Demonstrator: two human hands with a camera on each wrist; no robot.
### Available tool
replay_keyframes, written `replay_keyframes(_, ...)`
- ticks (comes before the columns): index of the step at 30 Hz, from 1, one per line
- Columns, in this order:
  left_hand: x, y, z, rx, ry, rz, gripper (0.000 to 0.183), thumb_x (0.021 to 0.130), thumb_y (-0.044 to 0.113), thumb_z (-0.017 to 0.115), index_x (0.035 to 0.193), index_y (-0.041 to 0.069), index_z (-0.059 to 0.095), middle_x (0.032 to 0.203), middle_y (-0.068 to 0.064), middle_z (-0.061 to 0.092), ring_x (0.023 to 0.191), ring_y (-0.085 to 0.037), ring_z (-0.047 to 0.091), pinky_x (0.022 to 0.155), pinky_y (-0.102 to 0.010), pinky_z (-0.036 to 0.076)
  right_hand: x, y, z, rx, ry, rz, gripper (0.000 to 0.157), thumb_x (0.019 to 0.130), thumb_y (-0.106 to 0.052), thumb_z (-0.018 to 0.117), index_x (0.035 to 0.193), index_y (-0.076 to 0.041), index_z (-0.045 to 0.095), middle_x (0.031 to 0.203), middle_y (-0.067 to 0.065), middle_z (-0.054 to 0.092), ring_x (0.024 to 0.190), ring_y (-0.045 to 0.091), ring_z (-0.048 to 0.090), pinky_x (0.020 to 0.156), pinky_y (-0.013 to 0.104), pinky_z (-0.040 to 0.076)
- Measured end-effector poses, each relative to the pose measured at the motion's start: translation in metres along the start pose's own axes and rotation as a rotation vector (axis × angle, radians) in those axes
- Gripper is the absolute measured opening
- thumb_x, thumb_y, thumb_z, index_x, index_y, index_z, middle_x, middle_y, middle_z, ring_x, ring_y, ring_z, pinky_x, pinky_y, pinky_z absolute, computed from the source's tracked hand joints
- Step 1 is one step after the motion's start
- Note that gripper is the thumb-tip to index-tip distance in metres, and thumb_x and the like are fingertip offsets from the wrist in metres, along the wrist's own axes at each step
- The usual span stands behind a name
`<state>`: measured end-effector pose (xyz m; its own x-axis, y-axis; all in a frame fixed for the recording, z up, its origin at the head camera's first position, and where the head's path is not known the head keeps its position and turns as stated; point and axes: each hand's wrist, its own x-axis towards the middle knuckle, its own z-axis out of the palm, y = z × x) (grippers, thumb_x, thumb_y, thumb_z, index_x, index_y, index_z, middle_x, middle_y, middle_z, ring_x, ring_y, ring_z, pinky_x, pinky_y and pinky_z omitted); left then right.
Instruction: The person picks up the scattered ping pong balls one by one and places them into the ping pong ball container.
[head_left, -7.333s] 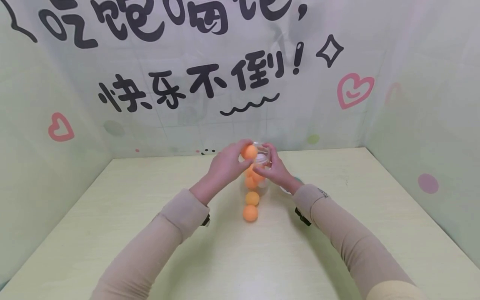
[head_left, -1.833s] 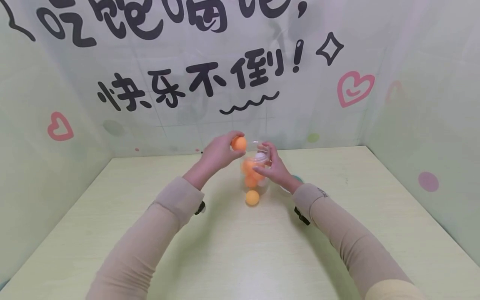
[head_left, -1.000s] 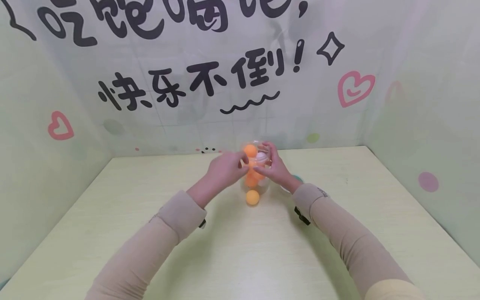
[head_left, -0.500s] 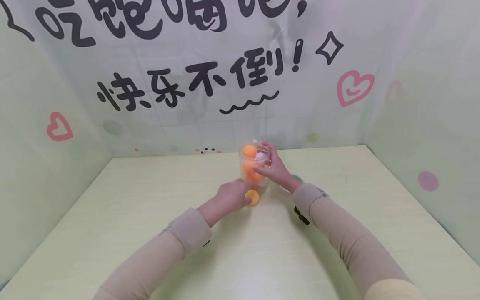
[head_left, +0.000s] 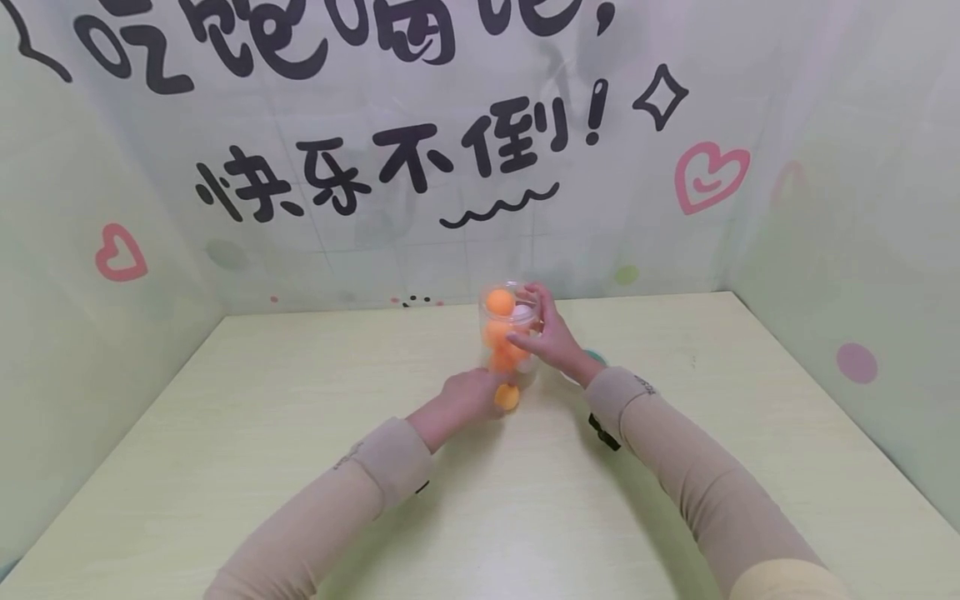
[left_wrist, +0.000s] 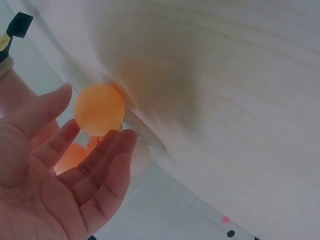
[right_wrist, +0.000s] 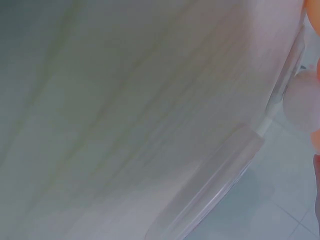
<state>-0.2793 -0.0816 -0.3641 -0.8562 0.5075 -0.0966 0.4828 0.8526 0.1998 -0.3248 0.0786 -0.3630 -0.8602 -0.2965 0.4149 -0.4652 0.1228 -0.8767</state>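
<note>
A clear jar (head_left: 487, 327) stands upright near the table's back, holding several orange balls (head_left: 500, 302) and a whitish ball (head_left: 522, 312) that look like ping-pong balls. My right hand (head_left: 553, 335) grips its right side, thumb in front and fingers near the rim. In front of the jar, a lighter orange ping-pong ball (left_wrist: 99, 109) rests on the table. My left hand (head_left: 471, 395) is at this ball; in the left wrist view its thumb and relaxed, bent fingers (left_wrist: 111, 185) lie around it, the thumb tip slightly apart. Only a sliver of the right hand shows in the right wrist view.
A round, clear thing with a teal edge (head_left: 595, 357) lies right of the jar, partly hidden behind the right wrist. Its clear rim (right_wrist: 207, 185) shows in the right wrist view. The printed back wall (head_left: 360, 267) rises just behind the jar.
My left hand put an orange ball into the jar's top, then came down to the ball in front. The front-most table ball of the oldest frame is gone. My right hand stayed on the jar.
</note>
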Motion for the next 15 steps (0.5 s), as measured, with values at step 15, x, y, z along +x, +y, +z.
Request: replay_keyframes(15, 0.0037, -0.0071, 0.0085, -0.029, -0.04, -0.008, 0.023, 0.078, 0.014, 0.068, 0.099, 0.015, 0.06, 0.082, 0.0, 0.056, 0.071, -0.018, 0.048, 0.059, -0.029, 0.039, -0.0001, 0.0008, -0.0002, -0.011, -0.006, 0.009, 0.068, 0.082, 0.001, 0.061, 0.134, 0.003, 0.017, 0.141, 0.026, 0.028, 0.128, 0.041, 0.031, 0.102, 0.056, 0.03)
